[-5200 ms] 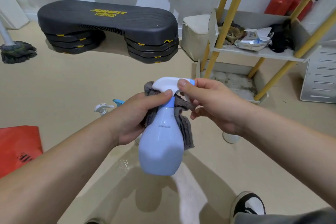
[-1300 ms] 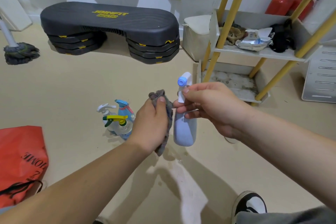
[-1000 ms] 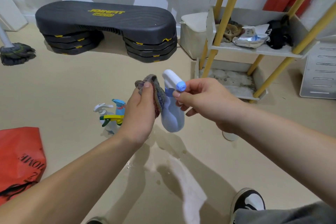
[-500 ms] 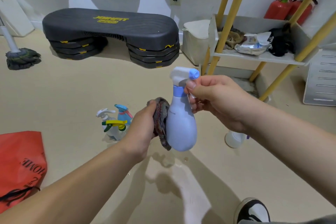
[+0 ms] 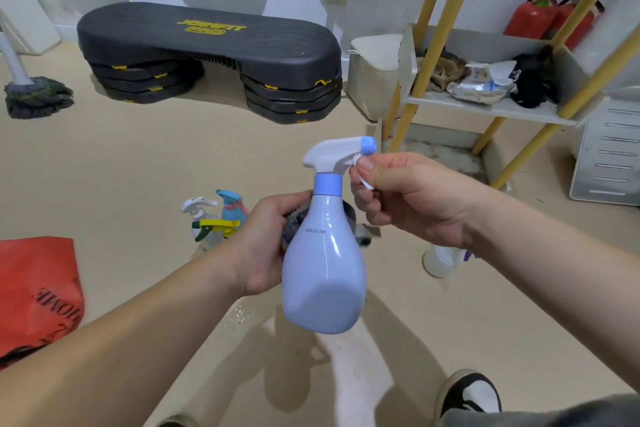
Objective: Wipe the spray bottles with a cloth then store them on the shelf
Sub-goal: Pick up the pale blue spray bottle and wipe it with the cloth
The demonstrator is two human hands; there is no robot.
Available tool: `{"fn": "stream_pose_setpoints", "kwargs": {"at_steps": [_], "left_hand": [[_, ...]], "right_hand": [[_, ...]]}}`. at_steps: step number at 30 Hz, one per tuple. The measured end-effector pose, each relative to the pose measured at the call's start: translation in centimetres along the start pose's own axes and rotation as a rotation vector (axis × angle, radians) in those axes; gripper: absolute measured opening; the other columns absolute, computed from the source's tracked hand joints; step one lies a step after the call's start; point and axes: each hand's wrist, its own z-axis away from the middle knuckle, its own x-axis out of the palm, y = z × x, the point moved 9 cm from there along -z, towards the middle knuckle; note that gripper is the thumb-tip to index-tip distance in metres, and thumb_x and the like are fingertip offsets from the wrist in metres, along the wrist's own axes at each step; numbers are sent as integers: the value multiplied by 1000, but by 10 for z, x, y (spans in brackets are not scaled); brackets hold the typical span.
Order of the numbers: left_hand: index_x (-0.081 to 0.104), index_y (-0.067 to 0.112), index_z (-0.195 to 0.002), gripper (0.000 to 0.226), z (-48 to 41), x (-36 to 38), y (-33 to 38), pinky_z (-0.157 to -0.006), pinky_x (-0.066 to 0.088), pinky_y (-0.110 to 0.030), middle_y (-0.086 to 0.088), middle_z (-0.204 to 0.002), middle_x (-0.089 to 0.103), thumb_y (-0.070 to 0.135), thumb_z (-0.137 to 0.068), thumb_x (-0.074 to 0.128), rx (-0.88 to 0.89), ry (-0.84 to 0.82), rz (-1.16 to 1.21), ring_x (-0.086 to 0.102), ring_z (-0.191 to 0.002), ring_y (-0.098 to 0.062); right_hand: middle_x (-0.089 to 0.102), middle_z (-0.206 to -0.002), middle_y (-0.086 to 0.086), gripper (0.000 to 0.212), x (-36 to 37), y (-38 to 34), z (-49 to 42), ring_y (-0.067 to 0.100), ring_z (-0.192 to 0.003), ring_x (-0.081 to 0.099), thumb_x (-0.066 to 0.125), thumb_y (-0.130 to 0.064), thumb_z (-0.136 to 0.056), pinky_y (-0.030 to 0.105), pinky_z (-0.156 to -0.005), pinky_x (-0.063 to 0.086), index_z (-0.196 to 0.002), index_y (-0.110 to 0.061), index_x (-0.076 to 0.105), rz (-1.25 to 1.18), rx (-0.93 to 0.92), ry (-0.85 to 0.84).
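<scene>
A pale blue spray bottle [image 5: 323, 274] with a white trigger head hangs upright in mid-air, its base tipped toward me. My right hand [image 5: 408, 198] pinches its white trigger. My left hand [image 5: 266, 246] holds a grey cloth [image 5: 294, 225] against the bottle's left shoulder; most of the cloth is hidden behind the bottle. Several other spray bottles [image 5: 214, 218] stand on the floor to the left. A white bottle [image 5: 441, 258] lies on the floor under my right wrist. The shelf [image 5: 491, 107] with yellow legs stands at the right.
A black step platform [image 5: 207, 45] sits at the back by the wall. A mop head [image 5: 38, 97] lies at far left, a red bag [image 5: 34, 295] at near left. Red fire extinguishers [image 5: 547, 14] stand behind the shelf. My shoe [image 5: 467, 395] is at bottom right.
The bottle has been brought closer to me and tipped base-forward. My left hand with the cloth has slid up from the bottle's lower side to its shoulder.
</scene>
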Motion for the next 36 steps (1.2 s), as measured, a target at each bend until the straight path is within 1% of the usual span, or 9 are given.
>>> {"fn": "stream_pose_setpoints", "kwargs": {"at_steps": [3,8,13,17,20,24,28,32,36], "left_hand": [[78,12,-74,43,2,1,-4,-72,48,-34,-6,-79,70,33,-100,51,-47,11,-67,66,-67,-24],[70,11,-126,41,-11,-19,33,-96,50,-41,-11,-121,74,40,-108,48,207,212,-1,69,-106,-27],[74,14,-96,32,-16,-48,17,-85,57,-40,-12,-100,79,41,-99,56,58,389,-218,75,-82,-30],[73,13,-91,32,-21,-28,-11,-81,55,-39,-15,-96,80,38,-99,55,-2,319,-308,71,-81,-34],[73,13,-97,30,-29,-6,-25,-86,58,-39,-10,-92,81,37,-102,55,-28,259,-357,75,-85,-31],[66,12,-88,29,-36,20,-48,-66,51,-30,-8,-74,75,30,-104,49,-82,159,-410,70,-76,-30],[62,12,-89,25,-39,30,-72,-50,44,-20,-15,-86,67,27,-100,46,-193,143,-445,60,-65,-27],[61,9,-79,31,-54,39,-84,-63,40,-29,-20,-86,68,18,-103,43,-164,138,-648,58,-71,-30],[62,11,-96,32,-72,36,-93,-67,44,-30,-10,-93,64,27,-110,39,-190,101,-833,60,-83,-29]], "right_hand": [[49,-69,0,28,-4,2,-3,14,-61,39,52,-23,-105,29,-59,26,-79,-14,57,-42,31,30],[53,-70,3,31,-19,7,-4,15,-60,44,57,-21,-105,29,-58,33,-76,-14,61,112,16,154],[66,-77,4,23,-29,22,2,15,-67,56,70,-23,-97,30,-61,46,-81,-7,70,511,75,331],[65,-85,8,17,-49,27,20,18,-74,60,64,-11,-97,30,-64,53,-100,5,69,484,109,447],[66,-86,7,12,-71,24,46,19,-75,60,59,-2,-96,33,-68,55,-93,-5,70,448,104,544],[69,-87,8,13,-84,48,73,20,-75,62,62,-2,-94,33,-65,54,-89,-10,70,379,174,622],[66,-83,8,21,-86,86,79,17,-68,60,62,-5,-94,30,-60,52,-75,-13,65,438,270,645],[63,-84,9,24,-112,135,72,18,-67,60,57,-4,-94,24,-52,50,-74,-17,60,359,393,742],[60,-82,9,19,-146,193,63,21,-69,58,51,-1,-95,29,-56,50,-84,-11,61,208,505,860]]}}
